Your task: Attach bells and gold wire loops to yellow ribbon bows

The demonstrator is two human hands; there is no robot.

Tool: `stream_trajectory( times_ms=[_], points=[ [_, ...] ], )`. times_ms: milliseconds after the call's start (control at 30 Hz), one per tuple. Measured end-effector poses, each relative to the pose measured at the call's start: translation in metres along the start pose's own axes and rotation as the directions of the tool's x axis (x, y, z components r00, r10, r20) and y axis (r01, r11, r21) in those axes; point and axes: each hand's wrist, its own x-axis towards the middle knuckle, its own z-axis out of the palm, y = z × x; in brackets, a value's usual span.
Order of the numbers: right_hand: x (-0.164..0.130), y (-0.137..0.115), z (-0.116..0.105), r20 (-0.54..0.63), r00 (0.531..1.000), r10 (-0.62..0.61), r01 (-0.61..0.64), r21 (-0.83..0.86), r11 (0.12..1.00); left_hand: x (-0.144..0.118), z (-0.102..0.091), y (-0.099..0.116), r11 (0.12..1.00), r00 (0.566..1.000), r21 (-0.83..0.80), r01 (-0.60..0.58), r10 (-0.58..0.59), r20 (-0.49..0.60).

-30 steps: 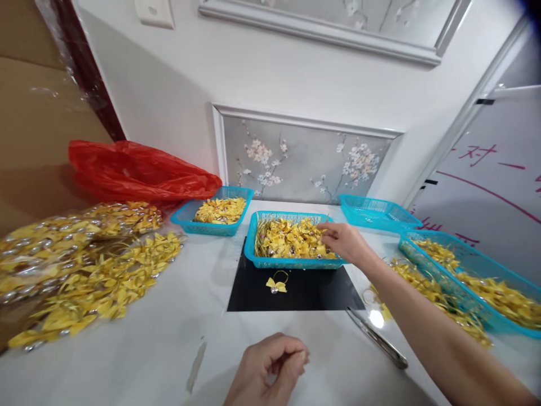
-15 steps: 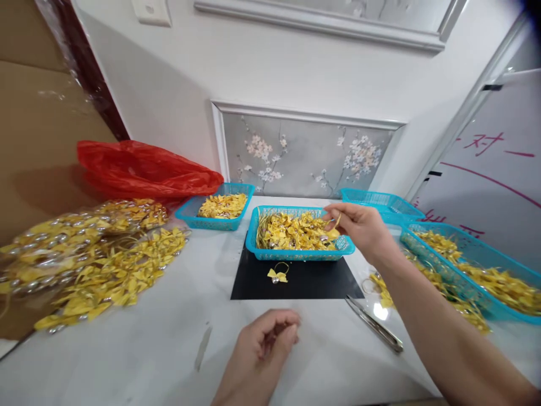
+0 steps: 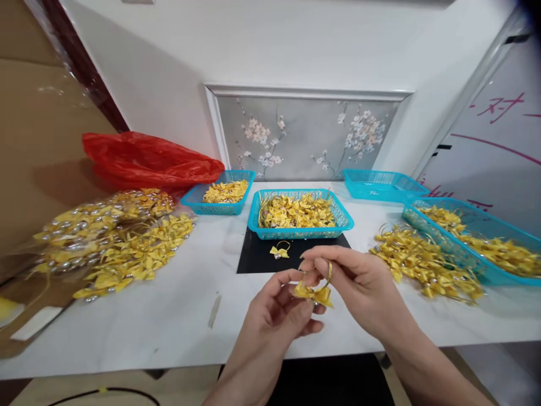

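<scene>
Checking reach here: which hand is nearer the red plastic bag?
Left. The left hand sits below and right of the red bag; the right hand is farther right.

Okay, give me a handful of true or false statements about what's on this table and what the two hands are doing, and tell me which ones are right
1. Both hands hold one yellow bow between them. True: the left hand and right hand meet on it above the table edge.
2. The middle basket is bare. False: it is full of yellow bows.
3. A single bow lies on the black mat. True.
4. The red plastic bag lies on the right side. False: it lies at the back left, by the wall.
5. The far right basket holds yellow pieces. True.
</scene>
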Motion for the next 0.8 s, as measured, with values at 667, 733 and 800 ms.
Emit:
stream_trajectory(
  times_ms=[667, 733, 800],
  points=[
    [-0.042, -0.014, 0.003, 0.059, 0.973, 0.221, -0.2, -0.253, 0.947, 0.006, -0.012, -0.008, -0.107, 0.421, 0.81, -0.576, 0.811, 0.407],
    [-0.04, -0.012, 0.008, 0.091, 0.958, 0.27, -0.246, -0.213, 0.945, 0.005, -0.011, -0.008, -0.129, 0.395, 0.786, -0.605, 0.809, 0.436],
    [-0.04, -0.009, 0.013, 0.102, 0.951, 0.292, -0.271, -0.18, 0.946, 0.003, -0.01, -0.009, -0.121, 0.39, 0.761, -0.637, 0.801, 0.454]
  ],
)
